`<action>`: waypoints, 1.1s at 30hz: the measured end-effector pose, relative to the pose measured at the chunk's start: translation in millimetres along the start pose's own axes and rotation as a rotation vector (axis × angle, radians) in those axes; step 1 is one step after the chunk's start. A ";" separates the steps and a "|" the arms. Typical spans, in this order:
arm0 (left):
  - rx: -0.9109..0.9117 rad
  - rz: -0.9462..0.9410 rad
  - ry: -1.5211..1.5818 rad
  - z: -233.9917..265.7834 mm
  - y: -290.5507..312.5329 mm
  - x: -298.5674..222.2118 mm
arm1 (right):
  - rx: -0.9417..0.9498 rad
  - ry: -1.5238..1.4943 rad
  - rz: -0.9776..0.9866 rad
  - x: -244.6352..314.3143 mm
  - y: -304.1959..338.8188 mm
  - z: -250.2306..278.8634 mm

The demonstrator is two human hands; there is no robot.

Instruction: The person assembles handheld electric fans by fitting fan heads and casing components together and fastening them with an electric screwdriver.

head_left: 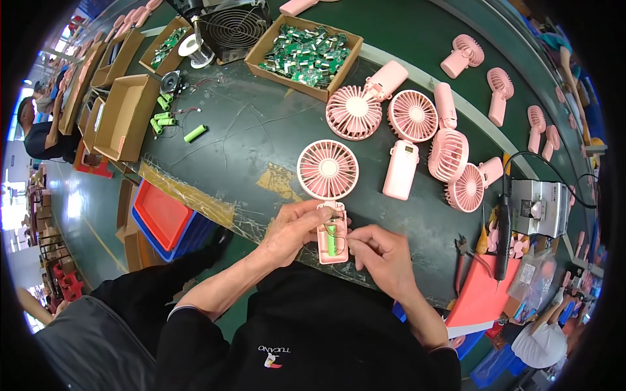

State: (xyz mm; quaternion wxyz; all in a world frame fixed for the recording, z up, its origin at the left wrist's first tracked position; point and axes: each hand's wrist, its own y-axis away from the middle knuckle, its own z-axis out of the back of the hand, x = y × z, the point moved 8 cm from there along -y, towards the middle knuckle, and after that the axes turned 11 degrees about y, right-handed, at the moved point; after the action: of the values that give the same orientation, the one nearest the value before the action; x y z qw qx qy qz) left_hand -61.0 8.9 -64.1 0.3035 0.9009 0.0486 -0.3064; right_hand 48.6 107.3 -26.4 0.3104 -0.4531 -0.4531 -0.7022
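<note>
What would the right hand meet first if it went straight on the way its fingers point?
Likely the open pink fan handle, just left of the right hand; depth is unclear.

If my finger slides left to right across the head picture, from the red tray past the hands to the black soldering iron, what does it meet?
Red tray, left hand, opened pink fan handle, right hand, pliers, black soldering iron.
</note>
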 end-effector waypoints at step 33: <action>0.018 -0.309 -0.624 -22.5 13.8 -13.8 | -0.126 -0.056 -0.073 -19.0 -17.7 -11.1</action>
State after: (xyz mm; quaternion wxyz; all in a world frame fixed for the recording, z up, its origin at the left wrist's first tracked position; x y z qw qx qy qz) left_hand -56.5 12.1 -34.8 0.2458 0.7484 0.0864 -0.6099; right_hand 37.2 104.6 -52.1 0.2428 -0.4744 -0.4327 -0.7272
